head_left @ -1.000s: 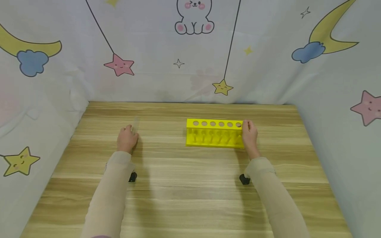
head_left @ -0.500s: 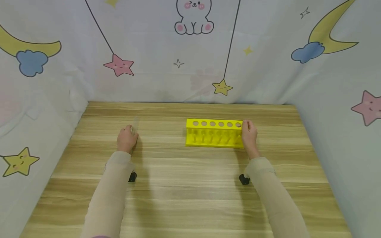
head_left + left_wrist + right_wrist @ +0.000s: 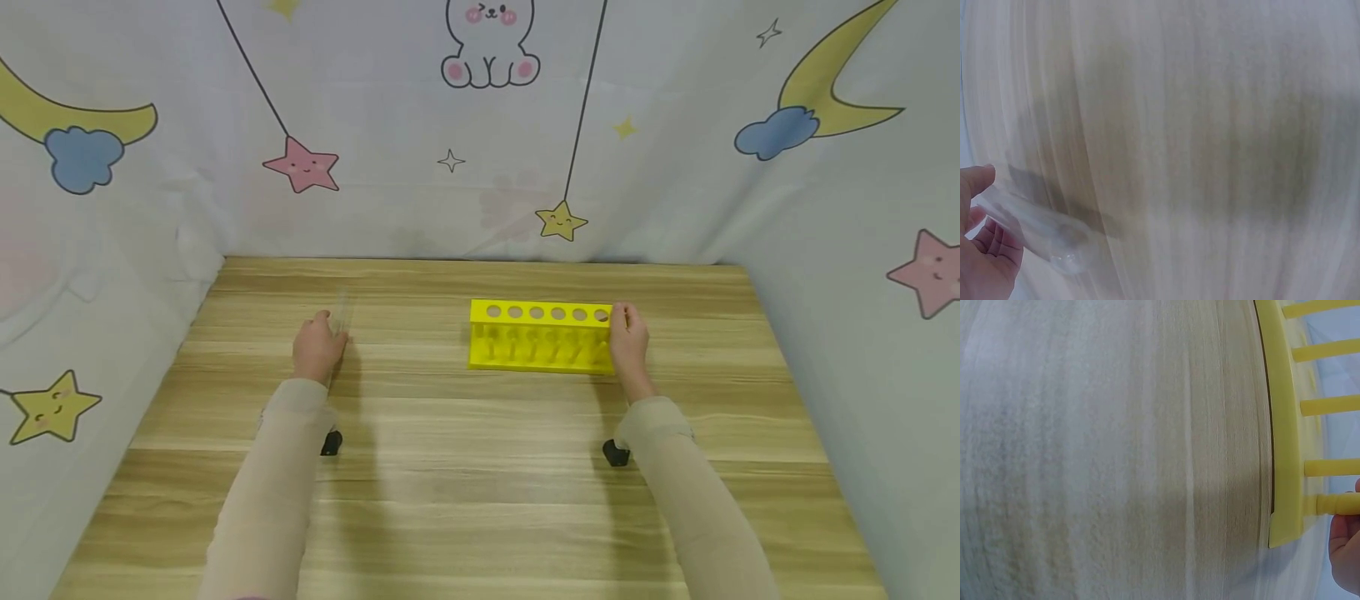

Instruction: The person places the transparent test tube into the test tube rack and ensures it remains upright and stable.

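A clear test tube [image 3: 1054, 237] is pinched between the thumb and fingers of my left hand [image 3: 318, 348], at the left of the table. Its rounded end points away from the palm in the left wrist view, above its shadow on the wood; the head view shows it only faintly. Right of centre stands a yellow test tube rack [image 3: 547, 323] with a row of holes along its top and pegs below. My right hand [image 3: 630, 342] grips the rack's right end. In the right wrist view its fingers [image 3: 1345, 550] curl at the rack's endmost post.
The wooden table [image 3: 450, 475] carries the rack, and wood lies between the two hands. A white printed cloth [image 3: 390, 200] hangs behind the table and along both sides. Small black devices [image 3: 617, 452] sit at the wrists.
My left hand has shifted slightly away from me and to the left, and more of the test tube shows beyond its fingers. The right hand and the rack have stayed put.
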A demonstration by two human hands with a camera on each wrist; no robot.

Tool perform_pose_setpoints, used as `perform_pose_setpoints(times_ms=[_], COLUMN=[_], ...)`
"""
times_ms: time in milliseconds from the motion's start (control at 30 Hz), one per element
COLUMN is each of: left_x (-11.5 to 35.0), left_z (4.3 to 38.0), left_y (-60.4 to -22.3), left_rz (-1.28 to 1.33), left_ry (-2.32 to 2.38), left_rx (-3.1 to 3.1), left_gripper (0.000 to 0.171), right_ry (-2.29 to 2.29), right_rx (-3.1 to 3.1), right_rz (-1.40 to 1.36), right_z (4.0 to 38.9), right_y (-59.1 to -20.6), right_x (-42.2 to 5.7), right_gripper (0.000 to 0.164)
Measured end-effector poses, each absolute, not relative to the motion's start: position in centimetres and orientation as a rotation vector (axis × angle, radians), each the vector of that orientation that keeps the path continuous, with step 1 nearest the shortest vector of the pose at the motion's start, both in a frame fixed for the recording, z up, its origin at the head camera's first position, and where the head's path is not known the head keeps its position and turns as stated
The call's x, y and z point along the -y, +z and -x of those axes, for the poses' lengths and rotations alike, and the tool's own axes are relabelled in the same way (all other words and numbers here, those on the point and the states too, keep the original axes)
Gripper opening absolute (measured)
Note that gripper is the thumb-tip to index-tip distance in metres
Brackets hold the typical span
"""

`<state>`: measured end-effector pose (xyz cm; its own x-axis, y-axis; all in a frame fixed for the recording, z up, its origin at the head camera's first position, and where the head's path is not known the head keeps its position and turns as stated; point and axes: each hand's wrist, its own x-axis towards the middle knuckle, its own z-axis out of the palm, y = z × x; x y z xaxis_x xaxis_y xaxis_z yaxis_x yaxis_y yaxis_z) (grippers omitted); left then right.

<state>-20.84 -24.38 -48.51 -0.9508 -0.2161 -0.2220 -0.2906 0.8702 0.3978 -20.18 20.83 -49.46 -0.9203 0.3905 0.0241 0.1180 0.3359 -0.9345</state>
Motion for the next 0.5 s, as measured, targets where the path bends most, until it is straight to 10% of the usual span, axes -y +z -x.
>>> perform_pose_setpoints(times_ms=[500], left_x=[24.2], left_z=[21.09], left_y=[-47.43], left_rz=[0.32], left_ry=[0.721], left_rx=[-2.91], left_gripper=[0.05], right_ry=[1.62], right_rx=[2.337], right_rz=[0.458], right_z=[20.21], right_y=[-49.5], right_x=[-20.72], right_gripper=[0.038])
